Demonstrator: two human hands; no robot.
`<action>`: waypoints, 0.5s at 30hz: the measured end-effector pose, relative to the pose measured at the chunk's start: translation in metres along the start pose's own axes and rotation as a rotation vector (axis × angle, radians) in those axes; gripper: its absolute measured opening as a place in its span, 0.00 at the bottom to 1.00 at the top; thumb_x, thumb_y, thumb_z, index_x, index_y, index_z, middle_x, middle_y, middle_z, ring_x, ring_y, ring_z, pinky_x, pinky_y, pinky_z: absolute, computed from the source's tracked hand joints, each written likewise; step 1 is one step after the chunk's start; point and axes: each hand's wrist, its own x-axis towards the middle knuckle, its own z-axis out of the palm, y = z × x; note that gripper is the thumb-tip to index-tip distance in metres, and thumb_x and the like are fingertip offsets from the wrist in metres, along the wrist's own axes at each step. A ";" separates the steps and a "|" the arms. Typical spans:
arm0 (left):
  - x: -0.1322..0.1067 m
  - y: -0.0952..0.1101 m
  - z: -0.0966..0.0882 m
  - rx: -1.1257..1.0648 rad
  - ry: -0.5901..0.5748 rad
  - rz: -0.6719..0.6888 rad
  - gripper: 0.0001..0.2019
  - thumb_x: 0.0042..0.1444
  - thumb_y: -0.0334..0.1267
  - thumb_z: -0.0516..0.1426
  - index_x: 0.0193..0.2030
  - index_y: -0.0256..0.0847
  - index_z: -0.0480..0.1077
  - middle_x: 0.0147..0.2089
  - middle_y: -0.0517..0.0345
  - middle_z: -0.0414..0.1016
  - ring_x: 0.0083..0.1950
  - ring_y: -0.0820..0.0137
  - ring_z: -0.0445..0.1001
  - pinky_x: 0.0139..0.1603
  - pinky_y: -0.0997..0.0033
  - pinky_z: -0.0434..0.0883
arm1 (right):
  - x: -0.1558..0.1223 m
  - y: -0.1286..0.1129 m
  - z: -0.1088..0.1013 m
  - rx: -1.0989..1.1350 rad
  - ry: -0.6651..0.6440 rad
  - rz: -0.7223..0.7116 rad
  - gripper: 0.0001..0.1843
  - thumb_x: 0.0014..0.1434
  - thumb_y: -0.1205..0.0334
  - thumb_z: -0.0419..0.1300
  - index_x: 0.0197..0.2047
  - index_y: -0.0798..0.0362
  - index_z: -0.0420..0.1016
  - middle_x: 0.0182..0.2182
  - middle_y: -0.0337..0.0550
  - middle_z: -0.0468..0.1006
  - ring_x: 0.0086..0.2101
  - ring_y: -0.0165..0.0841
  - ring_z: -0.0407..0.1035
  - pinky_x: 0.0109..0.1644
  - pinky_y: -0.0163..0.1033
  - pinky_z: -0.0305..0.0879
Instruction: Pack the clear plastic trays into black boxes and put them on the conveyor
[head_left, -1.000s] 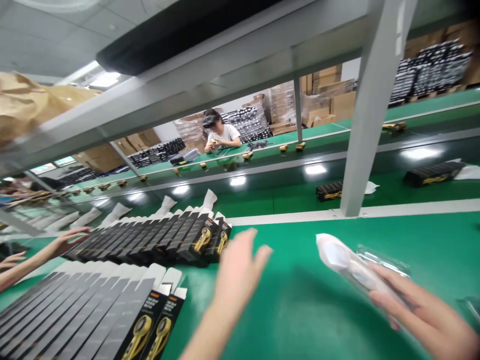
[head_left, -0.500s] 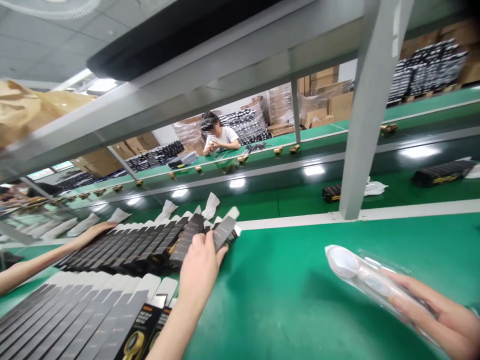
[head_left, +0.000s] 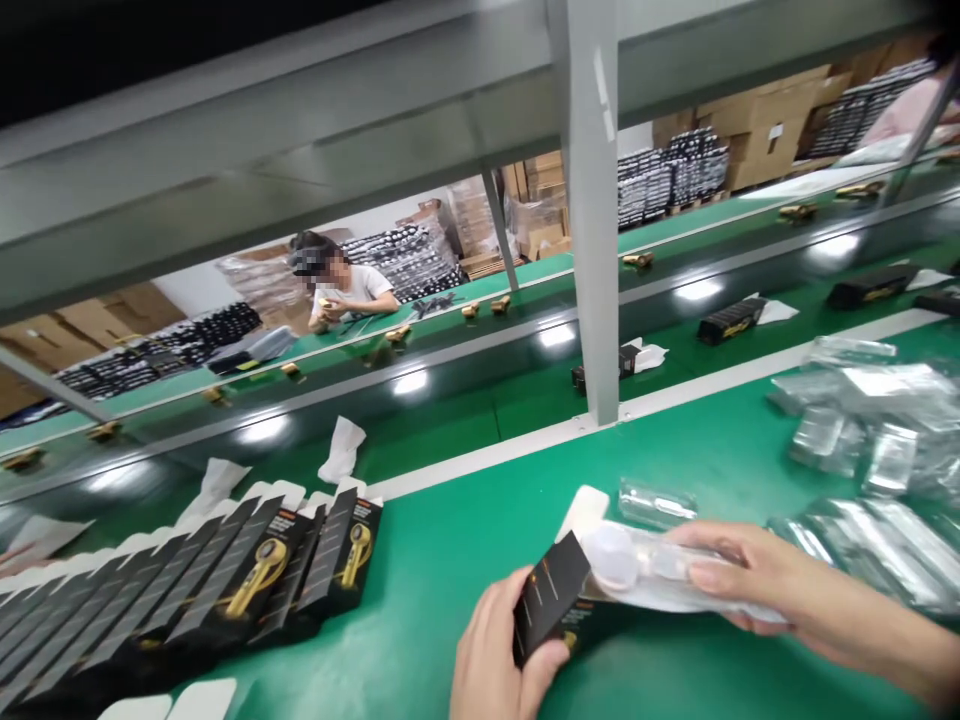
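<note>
My left hand [head_left: 499,640] is wrapped round a small black box [head_left: 551,590], tilted, with its white end flap up. In my right hand [head_left: 739,575] is a clear plastic blister pack [head_left: 660,570] with a pale round end, pinched between thumb and fingers. That round end meets the box's open end; whether it is inside I cannot tell. A row of black boxes [head_left: 225,570] with white flaps and a gold shower-head picture leans to the left of my left hand. Just behind the pack lies a clear plastic shell [head_left: 656,503].
Clear plastic shells [head_left: 885,430] are heaped at the right. A grey post [head_left: 592,220] rises from the bench edge. Beyond it, a conveyor [head_left: 480,405] carries boxes and white-wrapped pieces. A co-worker [head_left: 349,285] sits across, and another person's hand [head_left: 19,560] shows at far left.
The view has swung right. My left hand has brought a box away from the row, and the blister pack in my right hand has come up against its open end.
</note>
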 end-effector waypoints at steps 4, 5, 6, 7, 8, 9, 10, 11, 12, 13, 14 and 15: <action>-0.008 -0.006 0.000 0.026 -0.004 0.142 0.32 0.48 0.63 0.54 0.54 0.46 0.67 0.48 0.48 0.76 0.47 0.56 0.73 0.50 0.62 0.69 | -0.009 -0.002 -0.014 -0.196 -0.089 0.011 0.21 0.53 0.43 0.60 0.45 0.47 0.75 0.28 0.37 0.70 0.24 0.27 0.59 0.24 0.30 0.51; -0.010 -0.005 0.000 0.038 -0.007 0.164 0.32 0.48 0.63 0.54 0.54 0.46 0.68 0.47 0.48 0.76 0.47 0.56 0.74 0.50 0.61 0.68 | -0.011 -0.002 -0.016 -0.240 -0.084 0.008 0.20 0.54 0.44 0.59 0.45 0.45 0.75 0.29 0.37 0.72 0.25 0.28 0.62 0.25 0.31 0.54; -0.011 -0.004 0.000 0.049 -0.009 0.182 0.32 0.48 0.63 0.54 0.54 0.46 0.68 0.47 0.48 0.76 0.47 0.56 0.74 0.51 0.61 0.68 | -0.013 -0.004 -0.015 -0.273 -0.071 0.002 0.18 0.55 0.46 0.59 0.46 0.44 0.75 0.31 0.37 0.74 0.27 0.30 0.64 0.27 0.31 0.56; -0.012 -0.002 0.001 0.057 -0.016 0.196 0.31 0.48 0.62 0.55 0.54 0.46 0.68 0.47 0.47 0.76 0.47 0.56 0.74 0.51 0.60 0.67 | -0.015 -0.006 -0.014 -0.303 -0.059 -0.005 0.17 0.56 0.48 0.59 0.46 0.44 0.75 0.33 0.37 0.75 0.30 0.32 0.66 0.29 0.32 0.57; -0.013 -0.001 0.001 0.060 -0.021 0.209 0.31 0.47 0.62 0.55 0.54 0.46 0.68 0.48 0.47 0.76 0.47 0.55 0.73 0.52 0.59 0.67 | -0.016 -0.008 -0.012 -0.328 -0.049 -0.011 0.15 0.56 0.50 0.58 0.45 0.44 0.75 0.34 0.37 0.75 0.32 0.33 0.67 0.31 0.32 0.59; -0.013 0.000 0.001 0.060 -0.014 0.215 0.32 0.47 0.62 0.55 0.54 0.45 0.69 0.48 0.47 0.76 0.47 0.55 0.73 0.52 0.59 0.67 | -0.017 -0.010 -0.010 -0.346 -0.042 -0.016 0.14 0.56 0.51 0.58 0.45 0.44 0.75 0.36 0.37 0.76 0.34 0.35 0.67 0.33 0.33 0.59; -0.014 0.001 0.002 0.055 0.007 0.216 0.32 0.47 0.63 0.55 0.53 0.45 0.69 0.47 0.46 0.76 0.47 0.54 0.74 0.51 0.58 0.67 | -0.019 -0.011 -0.007 -0.360 -0.037 -0.019 0.13 0.56 0.52 0.58 0.44 0.44 0.75 0.36 0.37 0.76 0.36 0.36 0.68 0.34 0.33 0.60; -0.014 0.002 0.003 0.048 0.034 0.218 0.32 0.46 0.64 0.55 0.52 0.45 0.69 0.47 0.46 0.77 0.46 0.54 0.74 0.50 0.58 0.67 | -0.020 -0.013 -0.005 -0.371 -0.034 -0.022 0.13 0.56 0.53 0.58 0.44 0.44 0.75 0.37 0.37 0.76 0.36 0.36 0.68 0.35 0.34 0.60; -0.013 0.003 0.004 0.041 0.054 0.232 0.31 0.46 0.64 0.55 0.52 0.46 0.70 0.46 0.47 0.77 0.45 0.54 0.74 0.49 0.58 0.67 | -0.021 -0.014 -0.002 -0.389 -0.035 -0.023 0.12 0.56 0.54 0.58 0.43 0.45 0.75 0.37 0.37 0.76 0.36 0.37 0.68 0.36 0.34 0.60; -0.013 0.004 0.006 0.038 0.069 0.255 0.31 0.45 0.64 0.56 0.51 0.47 0.70 0.45 0.47 0.77 0.44 0.55 0.75 0.48 0.58 0.68 | -0.022 -0.015 0.001 -0.412 -0.029 -0.021 0.11 0.56 0.55 0.57 0.42 0.45 0.75 0.37 0.37 0.76 0.37 0.38 0.68 0.36 0.35 0.60; -0.012 0.006 0.007 0.037 0.081 0.286 0.30 0.45 0.63 0.56 0.51 0.48 0.70 0.44 0.49 0.78 0.42 0.56 0.75 0.47 0.59 0.68 | -0.023 -0.015 0.004 -0.439 -0.021 -0.016 0.11 0.56 0.55 0.57 0.42 0.45 0.75 0.36 0.37 0.76 0.37 0.38 0.69 0.36 0.35 0.60; -0.011 0.008 0.010 0.037 0.089 0.324 0.29 0.45 0.62 0.57 0.50 0.49 0.70 0.42 0.51 0.78 0.40 0.57 0.75 0.45 0.60 0.68 | -0.025 -0.014 0.007 -0.469 -0.011 -0.008 0.11 0.56 0.56 0.56 0.41 0.45 0.75 0.35 0.37 0.76 0.37 0.39 0.69 0.36 0.36 0.60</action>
